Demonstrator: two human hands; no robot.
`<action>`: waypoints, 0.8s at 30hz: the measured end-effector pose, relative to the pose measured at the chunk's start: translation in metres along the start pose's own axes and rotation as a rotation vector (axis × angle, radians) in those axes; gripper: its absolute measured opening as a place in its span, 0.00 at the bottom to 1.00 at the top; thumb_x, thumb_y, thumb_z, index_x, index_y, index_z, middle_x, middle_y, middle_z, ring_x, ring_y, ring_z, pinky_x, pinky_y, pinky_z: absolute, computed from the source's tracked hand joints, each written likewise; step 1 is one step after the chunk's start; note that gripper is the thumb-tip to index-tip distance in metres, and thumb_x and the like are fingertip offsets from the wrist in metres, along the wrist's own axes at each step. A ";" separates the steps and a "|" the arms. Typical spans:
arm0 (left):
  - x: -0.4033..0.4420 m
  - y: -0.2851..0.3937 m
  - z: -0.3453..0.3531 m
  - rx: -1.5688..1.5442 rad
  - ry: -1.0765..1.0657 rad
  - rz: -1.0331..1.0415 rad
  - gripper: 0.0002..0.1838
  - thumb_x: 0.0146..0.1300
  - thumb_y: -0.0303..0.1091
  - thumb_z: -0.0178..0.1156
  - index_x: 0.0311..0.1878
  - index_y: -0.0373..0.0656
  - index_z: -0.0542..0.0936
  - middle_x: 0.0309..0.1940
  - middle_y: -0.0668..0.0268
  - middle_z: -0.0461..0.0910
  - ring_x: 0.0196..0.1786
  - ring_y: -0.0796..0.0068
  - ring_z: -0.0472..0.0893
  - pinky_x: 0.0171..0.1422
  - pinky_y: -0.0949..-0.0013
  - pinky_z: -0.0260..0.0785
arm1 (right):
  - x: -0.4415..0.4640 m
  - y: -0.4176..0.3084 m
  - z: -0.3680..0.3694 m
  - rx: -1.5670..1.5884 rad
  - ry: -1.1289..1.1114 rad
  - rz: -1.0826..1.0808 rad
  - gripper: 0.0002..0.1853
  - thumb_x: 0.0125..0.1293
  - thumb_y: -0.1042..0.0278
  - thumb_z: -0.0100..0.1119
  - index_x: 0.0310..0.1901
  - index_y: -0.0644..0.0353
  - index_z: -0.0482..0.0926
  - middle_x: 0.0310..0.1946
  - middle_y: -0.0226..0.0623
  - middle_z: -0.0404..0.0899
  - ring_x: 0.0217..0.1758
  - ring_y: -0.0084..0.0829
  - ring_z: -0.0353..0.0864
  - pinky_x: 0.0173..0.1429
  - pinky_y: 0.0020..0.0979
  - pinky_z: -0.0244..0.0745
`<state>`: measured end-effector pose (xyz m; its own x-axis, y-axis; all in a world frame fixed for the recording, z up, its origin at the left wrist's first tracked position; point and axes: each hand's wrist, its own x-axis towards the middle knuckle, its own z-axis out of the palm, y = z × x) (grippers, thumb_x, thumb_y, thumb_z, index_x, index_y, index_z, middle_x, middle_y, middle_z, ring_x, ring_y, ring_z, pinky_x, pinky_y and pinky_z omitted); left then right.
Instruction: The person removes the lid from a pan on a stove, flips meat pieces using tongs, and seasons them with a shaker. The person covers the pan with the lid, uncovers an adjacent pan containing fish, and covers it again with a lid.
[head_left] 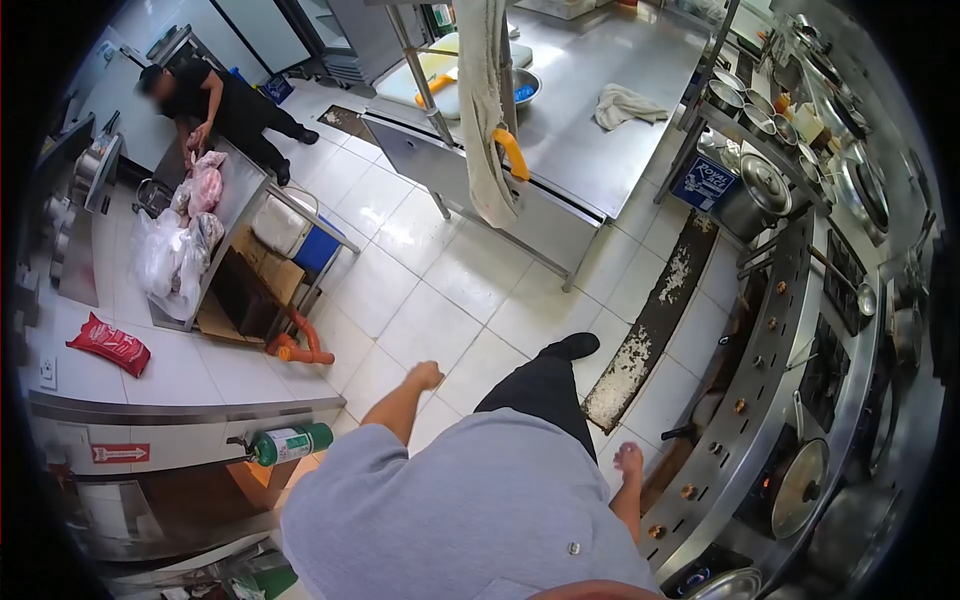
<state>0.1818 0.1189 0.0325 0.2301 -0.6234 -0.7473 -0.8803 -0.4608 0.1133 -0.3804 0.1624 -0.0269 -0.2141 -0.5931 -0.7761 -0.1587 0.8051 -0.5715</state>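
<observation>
My left hand [425,376] hangs over the white floor tiles, its fingers curled into a loose fist with nothing seen in it. On the other side, my right hand [628,458] is low beside the stove front [700,470], fingers curled in and no object visible. Neither hand touches anything. One of my legs [540,398] is stretched forward in a stride, with a black shoe on the tiles. Nearest to the right hand is the row of stove knobs [689,491]; a lidded pan [800,487] sits on a burner with a flame under it.
Ahead stands a steel table [590,60] with a hanging towel [487,120] and a crumpled cloth [630,106]. A floor drain [655,320] holds white bits. At left, a person [215,105] handles bagged meat [205,185]. A fire extinguisher [290,443] is near my left side.
</observation>
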 end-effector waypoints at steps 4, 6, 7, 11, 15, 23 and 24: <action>-0.006 0.064 0.069 0.024 -0.310 0.245 0.20 0.52 0.45 0.53 0.41 0.40 0.77 0.43 0.51 0.75 0.48 0.52 0.73 0.51 0.58 0.66 | 0.005 -0.051 0.026 -0.051 0.045 -0.139 0.10 0.57 0.72 0.41 0.41 0.57 0.69 0.18 0.32 0.69 0.18 0.24 0.68 0.18 0.24 0.63; -0.025 0.091 0.065 -0.132 -0.268 0.355 0.20 0.52 0.45 0.53 0.41 0.41 0.77 0.42 0.51 0.75 0.48 0.53 0.74 0.51 0.59 0.66 | -0.007 -0.052 0.041 -0.021 0.034 -0.164 0.11 0.58 0.72 0.41 0.42 0.58 0.69 0.18 0.32 0.70 0.19 0.23 0.69 0.18 0.22 0.63; -0.029 0.099 0.062 -0.295 -0.218 0.454 0.19 0.52 0.45 0.53 0.42 0.42 0.77 0.41 0.52 0.76 0.47 0.54 0.74 0.50 0.59 0.66 | -0.012 -0.051 0.051 -0.030 -0.013 -0.148 0.10 0.57 0.72 0.45 0.41 0.58 0.71 0.21 0.34 0.72 0.20 0.24 0.71 0.21 0.24 0.66; 0.031 0.105 0.032 0.225 -0.305 0.473 0.18 0.53 0.43 0.50 0.41 0.42 0.77 0.42 0.52 0.75 0.48 0.55 0.74 0.51 0.59 0.66 | -0.007 -0.004 0.060 -0.362 -0.094 -0.397 0.11 0.55 0.70 0.49 0.40 0.60 0.76 0.26 0.41 0.77 0.23 0.31 0.75 0.29 0.29 0.71; 0.046 0.117 -0.022 0.108 -0.032 0.271 0.16 0.52 0.39 0.46 0.37 0.42 0.78 0.40 0.53 0.76 0.46 0.53 0.74 0.51 0.58 0.66 | -0.046 0.015 0.042 -0.354 0.020 -0.239 0.10 0.56 0.70 0.48 0.39 0.60 0.75 0.22 0.39 0.75 0.21 0.30 0.74 0.25 0.29 0.70; 0.067 0.192 -0.010 0.274 -0.090 0.585 0.16 0.50 0.38 0.46 0.36 0.41 0.79 0.38 0.51 0.76 0.44 0.51 0.75 0.50 0.58 0.66 | -0.095 0.053 0.023 -0.027 0.142 0.051 0.06 0.58 0.72 0.45 0.35 0.59 0.72 0.18 0.35 0.72 0.16 0.27 0.71 0.19 0.28 0.66; 0.063 0.206 -0.006 0.300 -0.113 0.639 0.16 0.50 0.38 0.46 0.35 0.41 0.79 0.38 0.50 0.76 0.43 0.50 0.75 0.51 0.58 0.65 | -0.097 0.055 0.027 -0.019 0.165 0.021 0.06 0.58 0.71 0.46 0.36 0.59 0.72 0.18 0.35 0.72 0.16 0.27 0.72 0.19 0.28 0.67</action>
<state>0.0175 -0.0193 0.0128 -0.3989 -0.6365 -0.6601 -0.9085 0.1766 0.3787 -0.3421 0.2641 0.0099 -0.3726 -0.5693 -0.7329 -0.1698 0.8182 -0.5492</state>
